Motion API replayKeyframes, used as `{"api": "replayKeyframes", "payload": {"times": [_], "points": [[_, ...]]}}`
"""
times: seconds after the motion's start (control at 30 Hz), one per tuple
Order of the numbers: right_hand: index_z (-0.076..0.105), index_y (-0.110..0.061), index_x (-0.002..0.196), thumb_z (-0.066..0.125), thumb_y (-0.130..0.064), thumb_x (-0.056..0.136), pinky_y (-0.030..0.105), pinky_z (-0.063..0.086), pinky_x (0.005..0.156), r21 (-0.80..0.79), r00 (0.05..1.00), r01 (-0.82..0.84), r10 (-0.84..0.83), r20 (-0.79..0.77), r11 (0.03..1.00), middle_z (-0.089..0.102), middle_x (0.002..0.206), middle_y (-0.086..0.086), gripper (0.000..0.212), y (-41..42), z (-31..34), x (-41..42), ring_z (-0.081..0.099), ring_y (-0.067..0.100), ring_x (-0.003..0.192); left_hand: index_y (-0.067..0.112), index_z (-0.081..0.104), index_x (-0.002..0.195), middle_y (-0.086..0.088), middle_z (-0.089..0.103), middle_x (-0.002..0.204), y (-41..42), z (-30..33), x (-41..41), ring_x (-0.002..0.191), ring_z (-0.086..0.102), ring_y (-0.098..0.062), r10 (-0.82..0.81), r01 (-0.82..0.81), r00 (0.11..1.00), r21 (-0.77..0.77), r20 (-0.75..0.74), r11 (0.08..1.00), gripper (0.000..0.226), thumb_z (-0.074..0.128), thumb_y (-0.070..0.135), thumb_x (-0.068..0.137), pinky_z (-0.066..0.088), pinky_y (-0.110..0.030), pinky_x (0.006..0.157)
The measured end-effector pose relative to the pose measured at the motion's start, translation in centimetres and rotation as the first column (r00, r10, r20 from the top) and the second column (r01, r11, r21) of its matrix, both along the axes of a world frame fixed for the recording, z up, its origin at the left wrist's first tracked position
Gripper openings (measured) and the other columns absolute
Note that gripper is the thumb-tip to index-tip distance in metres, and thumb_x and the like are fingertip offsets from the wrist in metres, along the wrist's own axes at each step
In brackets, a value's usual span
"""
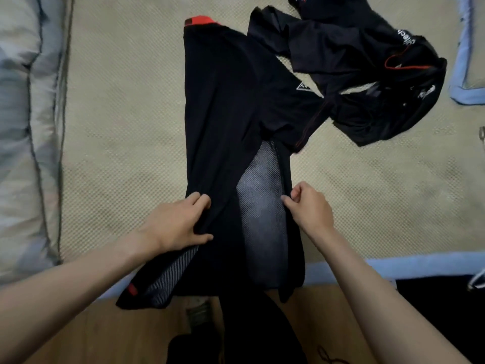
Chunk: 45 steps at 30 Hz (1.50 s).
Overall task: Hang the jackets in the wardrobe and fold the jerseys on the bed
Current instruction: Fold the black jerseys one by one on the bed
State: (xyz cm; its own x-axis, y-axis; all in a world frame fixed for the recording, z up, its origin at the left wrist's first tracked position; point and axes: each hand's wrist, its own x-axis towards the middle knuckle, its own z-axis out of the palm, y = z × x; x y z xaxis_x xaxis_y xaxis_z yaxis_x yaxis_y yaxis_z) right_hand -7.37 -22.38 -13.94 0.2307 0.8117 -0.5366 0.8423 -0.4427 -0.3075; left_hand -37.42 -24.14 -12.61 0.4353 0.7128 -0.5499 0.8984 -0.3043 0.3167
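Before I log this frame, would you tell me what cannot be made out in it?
- Head view: white lettering on the crumpled black pile, too small and creased to read.
- Left hand fingertips, tucked under the black jersey.
- Triangular logo text, too small.
- No wardrobe in view.

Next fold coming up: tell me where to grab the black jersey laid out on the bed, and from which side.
Grip the black jersey at its near long edges, coming from the bed's foot, where the left hand and right hand already pinch it. It lies lengthwise away from you, so those side edges probably fold inward cleanly.
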Motion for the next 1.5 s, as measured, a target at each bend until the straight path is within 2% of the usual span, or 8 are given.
{"api": "replayKeyframes", "payload": {"times": [0.27, 0.6, 0.77, 0.87, 1.03, 1.17, 1.3, 1.5], "points": [[0.052, -0.007, 0.118, 0.082, -0.047, 0.081, 0.041, 0.05, 0.084, 0.056, 0.988, 0.097, -0.103, 0.113, 0.994, 0.059, 0.11, 0.007, 0.062, -7.5, 0.8, -1.0, 0.057, 0.029, 0.104, 0.024, 0.047, 0.111, 0.006, 0.07, 0.105, -8.8, 0.2, -4.4, 0.098, 0.068, -0.021, 0.594, -0.538, 0.796, -0.312, 0.12, 0.783, 0.046, 0.081, 0.035, 0.082, 0.053, -0.038, 0.076], [0.06, -0.011, 0.077, 0.077, -0.009, 0.087, 0.034, 0.056, 0.071, -0.219, 0.906, 0.19, -0.257, -0.337, 0.957, 0.067, 0.077, 0.005, 0.019, -14.3, 1.6, 1.2, 0.069, 0.028, 0.081, 0.023, 0.053, 0.098, 0.012, 0.058, 0.081, -14.9, 5.7, -0.7, 0.072, 0.054, -0.003, 0.595, -0.537, 0.718, -0.257, 0.361, 0.804, 0.024, 0.073, 0.018, 0.085, 0.038, -0.013, 0.061], [0.049, -0.018, 0.1, 0.075, -0.019, 0.085, 0.033, 0.049, 0.07, 0.163, 0.98, 0.13, -0.102, -0.169, 0.978, 0.061, 0.086, -0.001, 0.031, -17.6, 2.7, -1.3, 0.06, 0.016, 0.078, 0.02, 0.053, 0.094, 0.012, 0.046, 0.061, -16.1, 6.1, 4.9, 0.051, 0.051, -0.005, 0.704, -0.523, 0.533, -0.471, 0.469, 0.71, 0.017, 0.07, 0.02, 0.095, 0.051, -0.022, 0.055], [0.066, -0.017, 0.105, 0.066, -0.037, 0.095, 0.032, 0.055, 0.074, -0.326, 0.635, 0.275, -0.426, -0.645, 0.904, 0.073, 0.096, 0.007, 0.022, -18.8, 4.2, -4.7, 0.069, 0.017, 0.078, 0.019, 0.049, 0.092, 0.011, 0.054, 0.052, -16.8, 6.2, 7.3, 0.047, 0.063, -0.012, 0.785, -0.425, 0.415, -0.665, 0.46, 0.614, 0.018, 0.063, 0.01, 0.099, 0.058, -0.027, 0.048], [0.071, -0.012, 0.106, 0.061, -0.042, 0.096, 0.033, 0.052, 0.073, -0.588, 0.114, 0.291, -0.637, -0.762, 0.755, 0.073, 0.092, 0.008, 0.033, -19.7, 4.3, -5.0, 0.069, 0.021, 0.078, 0.009, 0.055, 0.1, -0.002, 0.075, 0.077, -17.4, 6.0, 9.0, 0.07, 0.074, -0.022, 0.69, -0.284, 0.582, -0.687, 0.43, 0.668, 0.005, 0.057, 0.005, 0.101, 0.059, -0.028, 0.059], [0.062, -0.024, 0.062, 0.063, -0.007, 0.089, 0.029, 0.039, 0.061, -0.389, 0.38, 0.437, -0.559, -0.737, 0.811, 0.055, 0.064, -0.006, 0.032, -19.4, 3.2, -3.7, 0.051, 0.013, 0.069, 0.015, 0.064, 0.097, -0.003, 0.08, 0.091, -16.6, 5.4, 8.5, 0.07, 0.074, -0.018, 0.592, -0.308, 0.728, -0.607, 0.346, 0.732, 0.013, 0.058, 0.004, 0.095, 0.06, -0.031, 0.063], [0.05, -0.017, 0.086, 0.052, -0.007, 0.096, 0.018, 0.035, 0.051, -0.11, 0.726, 0.456, -0.44, -0.528, 0.883, 0.047, 0.073, -0.003, 0.014, -19.3, 2.8, -1.5, 0.043, 0.011, 0.064, 0.021, 0.057, 0.092, -0.003, 0.074, 0.09, -15.4, 3.1, 7.2, 0.074, 0.072, -0.021, 0.576, -0.511, 0.775, -0.279, 0.26, 0.813, 0.013, 0.06, 0.008, 0.091, 0.057, -0.032, 0.068], [0.047, -0.014, 0.117, 0.047, -0.015, 0.101, 0.027, 0.041, 0.062, -0.042, 0.725, 0.575, -0.534, -0.435, 0.817, 0.055, 0.09, -0.004, 0.016, -19.5, 2.0, 0.6, 0.054, 0.014, 0.078, 0.012, 0.044, 0.11, -0.01, 0.055, 0.114, -15.3, -0.2, 5.1, 0.098, 0.058, -0.027, 0.661, -0.652, 0.741, -0.107, 0.121, 0.751, 0.043, 0.077, 0.023, 0.084, 0.051, -0.042, 0.081]]}}
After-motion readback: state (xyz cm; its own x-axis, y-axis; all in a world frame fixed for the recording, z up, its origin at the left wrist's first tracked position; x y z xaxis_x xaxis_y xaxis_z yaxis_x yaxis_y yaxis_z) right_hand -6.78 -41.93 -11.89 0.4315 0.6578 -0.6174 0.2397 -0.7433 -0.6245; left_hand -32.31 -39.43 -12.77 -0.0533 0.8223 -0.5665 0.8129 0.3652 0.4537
